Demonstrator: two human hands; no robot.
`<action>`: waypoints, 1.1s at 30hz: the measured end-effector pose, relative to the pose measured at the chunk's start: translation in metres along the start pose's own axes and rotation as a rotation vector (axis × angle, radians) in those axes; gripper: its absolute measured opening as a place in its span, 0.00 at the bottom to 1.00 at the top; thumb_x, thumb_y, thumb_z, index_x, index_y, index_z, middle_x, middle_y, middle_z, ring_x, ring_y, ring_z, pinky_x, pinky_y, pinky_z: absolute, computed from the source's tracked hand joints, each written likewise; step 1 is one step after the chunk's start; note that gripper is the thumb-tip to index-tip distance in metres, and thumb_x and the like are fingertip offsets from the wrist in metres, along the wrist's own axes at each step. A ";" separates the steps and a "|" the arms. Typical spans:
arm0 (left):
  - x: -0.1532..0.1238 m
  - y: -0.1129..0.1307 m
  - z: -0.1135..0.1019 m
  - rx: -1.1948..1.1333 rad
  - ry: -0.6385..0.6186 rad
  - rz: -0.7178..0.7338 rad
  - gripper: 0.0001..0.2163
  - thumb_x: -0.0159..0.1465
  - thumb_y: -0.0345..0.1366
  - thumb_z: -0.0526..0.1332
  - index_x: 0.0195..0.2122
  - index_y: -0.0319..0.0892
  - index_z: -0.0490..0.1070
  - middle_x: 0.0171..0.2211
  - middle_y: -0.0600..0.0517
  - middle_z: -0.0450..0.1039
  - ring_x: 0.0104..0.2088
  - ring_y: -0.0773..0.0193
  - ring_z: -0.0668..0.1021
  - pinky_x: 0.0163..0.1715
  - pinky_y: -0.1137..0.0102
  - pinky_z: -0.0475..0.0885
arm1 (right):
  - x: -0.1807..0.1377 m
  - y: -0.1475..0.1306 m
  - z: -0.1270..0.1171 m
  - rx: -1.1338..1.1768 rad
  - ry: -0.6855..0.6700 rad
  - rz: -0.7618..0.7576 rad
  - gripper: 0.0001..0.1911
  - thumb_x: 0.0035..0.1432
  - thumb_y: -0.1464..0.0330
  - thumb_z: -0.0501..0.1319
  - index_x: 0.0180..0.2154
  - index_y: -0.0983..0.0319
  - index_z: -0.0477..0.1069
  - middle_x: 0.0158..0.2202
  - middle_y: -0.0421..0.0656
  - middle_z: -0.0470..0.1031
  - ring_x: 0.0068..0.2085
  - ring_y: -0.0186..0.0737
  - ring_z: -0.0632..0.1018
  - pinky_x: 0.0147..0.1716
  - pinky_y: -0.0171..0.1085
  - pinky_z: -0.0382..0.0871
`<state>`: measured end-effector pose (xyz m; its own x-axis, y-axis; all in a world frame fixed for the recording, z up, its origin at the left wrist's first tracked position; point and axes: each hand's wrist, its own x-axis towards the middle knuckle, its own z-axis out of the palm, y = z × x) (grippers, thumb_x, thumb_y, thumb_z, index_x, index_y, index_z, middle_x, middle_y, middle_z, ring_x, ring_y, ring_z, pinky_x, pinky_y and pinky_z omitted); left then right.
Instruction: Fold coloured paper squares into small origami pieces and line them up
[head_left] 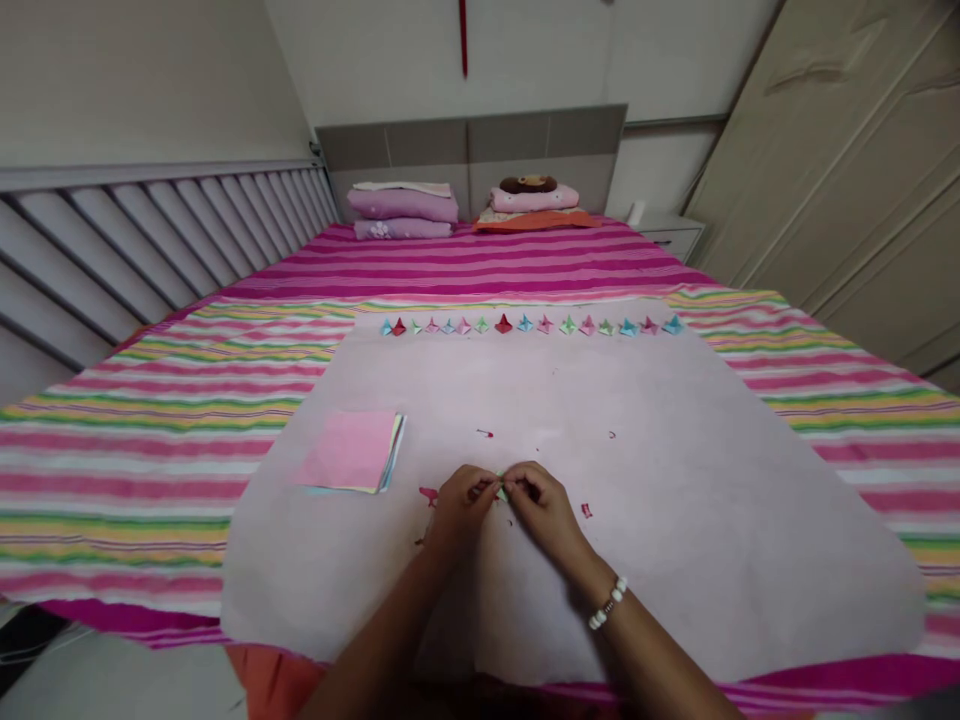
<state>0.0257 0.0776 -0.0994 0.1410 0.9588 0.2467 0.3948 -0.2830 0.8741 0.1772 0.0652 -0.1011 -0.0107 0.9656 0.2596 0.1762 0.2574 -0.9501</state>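
My left hand and my right hand meet over a pale pink board laid on the bed. Both pinch a tiny green folded paper piece between their fingertips. A white bead bracelet is on my right wrist. A stack of coloured paper squares, pink on top, lies to the left of my hands. Along the board's far edge runs a row of several small folded paper shapes in red, blue, green and pink.
Small paper scraps lie around my hands. The bed has a striped sheet. Folded pillows and blankets sit at the headboard. A slatted rail runs along the left, a nightstand and door on the right.
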 end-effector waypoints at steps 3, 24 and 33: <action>-0.003 -0.002 0.001 -0.008 0.030 -0.021 0.04 0.58 0.32 0.60 0.31 0.42 0.75 0.30 0.51 0.75 0.32 0.64 0.76 0.32 0.70 0.70 | -0.002 0.002 -0.001 0.021 -0.001 0.016 0.05 0.57 0.68 0.59 0.30 0.60 0.73 0.31 0.42 0.72 0.32 0.39 0.71 0.32 0.37 0.64; -0.007 -0.012 0.000 -0.069 0.104 0.077 0.08 0.57 0.29 0.55 0.31 0.41 0.74 0.33 0.48 0.74 0.36 0.62 0.76 0.34 0.68 0.72 | -0.009 0.017 0.003 0.152 0.121 0.056 0.01 0.52 0.72 0.58 0.30 0.60 0.67 0.29 0.40 0.70 0.29 0.36 0.69 0.28 0.34 0.62; -0.009 -0.012 -0.003 0.027 0.076 0.174 0.08 0.57 0.25 0.55 0.34 0.41 0.72 0.35 0.48 0.72 0.36 0.62 0.75 0.34 0.67 0.72 | -0.009 0.021 0.006 0.135 0.160 0.044 0.01 0.53 0.72 0.58 0.30 0.60 0.66 0.29 0.39 0.70 0.28 0.36 0.69 0.27 0.34 0.61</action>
<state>0.0171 0.0721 -0.1106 0.1405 0.8940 0.4254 0.3947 -0.4446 0.8041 0.1753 0.0622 -0.1245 0.1526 0.9608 0.2315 0.0393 0.2281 -0.9728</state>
